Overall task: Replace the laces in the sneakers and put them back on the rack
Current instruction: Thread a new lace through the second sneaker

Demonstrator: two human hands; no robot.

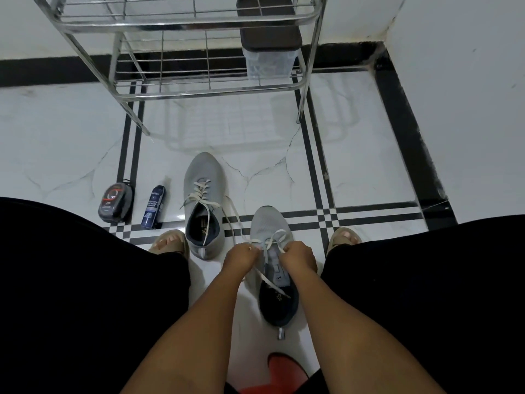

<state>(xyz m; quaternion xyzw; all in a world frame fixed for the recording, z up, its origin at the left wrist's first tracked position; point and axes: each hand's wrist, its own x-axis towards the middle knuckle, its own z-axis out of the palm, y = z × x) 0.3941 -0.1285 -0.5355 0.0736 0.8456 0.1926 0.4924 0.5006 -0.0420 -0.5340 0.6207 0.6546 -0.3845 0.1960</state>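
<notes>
Grey sneakers [202,177] (white laces [200,191]); white floor [355,155], black stripes.

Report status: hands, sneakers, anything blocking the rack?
Both hands, left and right, pinch the white lace on the near grey knit sneaker. Second grey sneaker laced, untied, on floor. Steel wire rack unobstructed.

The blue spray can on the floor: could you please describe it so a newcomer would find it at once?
Start at the metal shoe rack and look down to the white floor left of the gray sneaker. The blue spray can stands there, slimmer and taller than the round black container on its left.
</notes>
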